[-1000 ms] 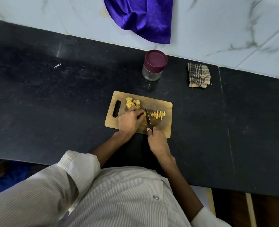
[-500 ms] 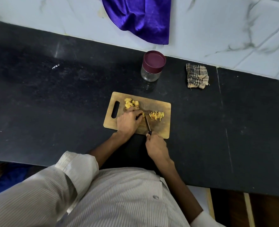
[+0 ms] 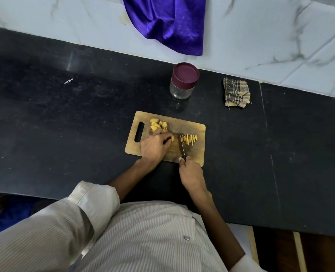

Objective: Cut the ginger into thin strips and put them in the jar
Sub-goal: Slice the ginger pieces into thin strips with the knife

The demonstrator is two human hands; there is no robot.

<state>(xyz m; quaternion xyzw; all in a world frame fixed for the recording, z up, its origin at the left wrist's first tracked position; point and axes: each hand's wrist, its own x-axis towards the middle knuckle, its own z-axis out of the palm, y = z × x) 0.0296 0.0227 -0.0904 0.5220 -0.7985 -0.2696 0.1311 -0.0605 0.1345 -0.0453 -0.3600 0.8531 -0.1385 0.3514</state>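
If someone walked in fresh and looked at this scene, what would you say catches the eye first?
Probably the wooden cutting board on the black counter, where the left hand pins a ginger piece and the right hand works a knife beside a heap of yellow strips. Behind it stands a lidded jar, under a bright purple cloth on the wall.

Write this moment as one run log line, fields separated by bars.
phase: slicing ginger | left hand: holds ginger piece | right hand: grips knife | strips: on board | jar: lid on
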